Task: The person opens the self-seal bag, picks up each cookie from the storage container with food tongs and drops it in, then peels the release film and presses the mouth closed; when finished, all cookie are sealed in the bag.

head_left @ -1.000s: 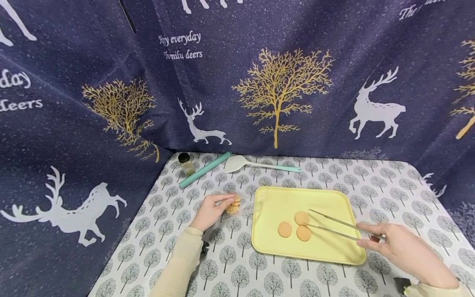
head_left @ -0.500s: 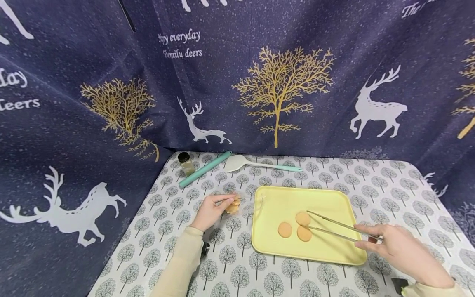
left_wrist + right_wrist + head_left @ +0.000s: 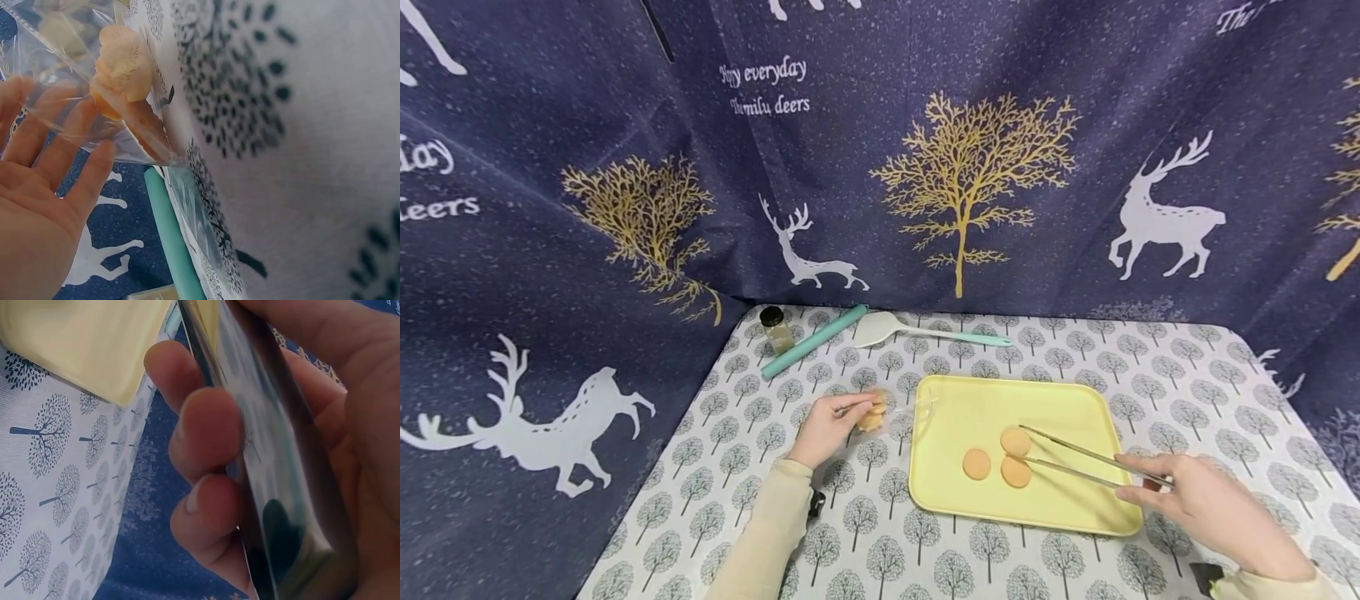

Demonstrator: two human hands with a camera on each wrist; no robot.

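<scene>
My left hand (image 3: pixel 827 429) pinches a clear plastic bag (image 3: pixel 65 53) beside the yellow tray's left edge. Round biscuits (image 3: pixel 122 62) sit bunched inside the bag. On the tray (image 3: pixel 1060 404) lie three flat, round, pale orange biscuits: one at the left (image 3: pixel 977 464), one upper right (image 3: pixel 1016 441), one lower right (image 3: pixel 1016 472). My right hand (image 3: pixel 1206 508) grips metal tongs (image 3: pixel 275 481), fingers curled round them in the right wrist view. The tongs' parted tips reach the upper right biscuit, one at its far side, the other near where the two right biscuits meet.
Behind the left hand stand a jar (image 3: pixel 777 331) with a black lid and a teal rod (image 3: pixel 815 342). A white spatula (image 3: pixel 925 332) with a teal handle lies along the back. Tree-patterned cloth (image 3: pixel 850 554) covers the table; a dark blue deer-print curtain (image 3: pixel 1037 208) hangs behind.
My right hand and the tongs have shifted slightly left, and the upper right biscuit has slid a little to the right. The left hand stays nearly still with the bag.
</scene>
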